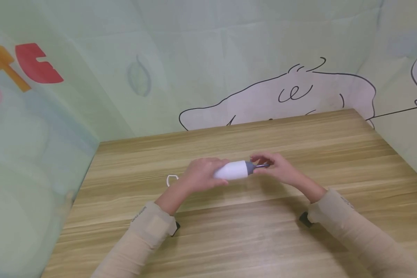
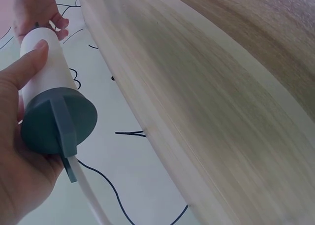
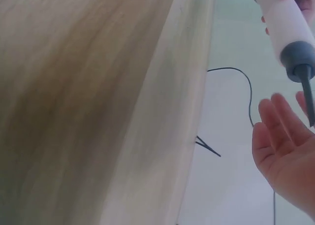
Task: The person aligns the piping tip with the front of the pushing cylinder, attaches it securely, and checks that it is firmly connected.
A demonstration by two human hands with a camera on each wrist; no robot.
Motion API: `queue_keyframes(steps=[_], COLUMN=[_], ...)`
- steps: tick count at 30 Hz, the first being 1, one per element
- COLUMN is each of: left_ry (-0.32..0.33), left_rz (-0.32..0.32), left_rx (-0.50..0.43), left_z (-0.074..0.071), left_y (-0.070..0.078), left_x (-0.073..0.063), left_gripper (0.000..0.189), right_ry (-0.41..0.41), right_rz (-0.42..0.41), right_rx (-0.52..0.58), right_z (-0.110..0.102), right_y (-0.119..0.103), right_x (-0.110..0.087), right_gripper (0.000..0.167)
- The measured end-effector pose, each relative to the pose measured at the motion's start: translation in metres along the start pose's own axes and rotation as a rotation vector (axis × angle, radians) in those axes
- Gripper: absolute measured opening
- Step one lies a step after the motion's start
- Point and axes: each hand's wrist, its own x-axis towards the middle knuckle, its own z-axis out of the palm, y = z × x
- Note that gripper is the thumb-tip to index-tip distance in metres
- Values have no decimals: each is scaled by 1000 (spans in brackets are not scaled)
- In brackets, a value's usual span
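A white cylindrical device with a grey collar and a thin grey shaft is held level just above the wooden table. My left hand grips its white body, with the thumb lying along it. The grey base cap points toward the left wrist camera, and a white strap hangs from it. My right hand is at the shaft's tip, with thumb and forefinger apparently pinching it. In the right wrist view the other fingers lie fairly straight beside the shaft.
The table top fills the middle of the head view. Fabric walls with cartoon drawings enclose it at the back and on both sides. A small white loop shows on the table beside my left hand.
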Motion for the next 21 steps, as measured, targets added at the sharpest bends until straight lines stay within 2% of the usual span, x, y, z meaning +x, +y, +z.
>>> queue_keyframes(steps=[3,9,13,21], left_ry=[2,33,38,72], left_rz=[-4,31,45,71], left_rx=[-4,-1,3,34], left_z=[1,2,2,3], left_y=[0,0,1,2], left_x=[0,-1,-1,-1], left_gripper=[58,57,57,56], right_ry=[16,22,19,-5], right_rz=[-52,-101,-63,40], right_rx=[-45,-62,-21,60], right_z=[1,2,1,0], right_y=[-4,-9,-9,-9], right_x=[0,0,0,0], right_gripper=[49,36,28,27])
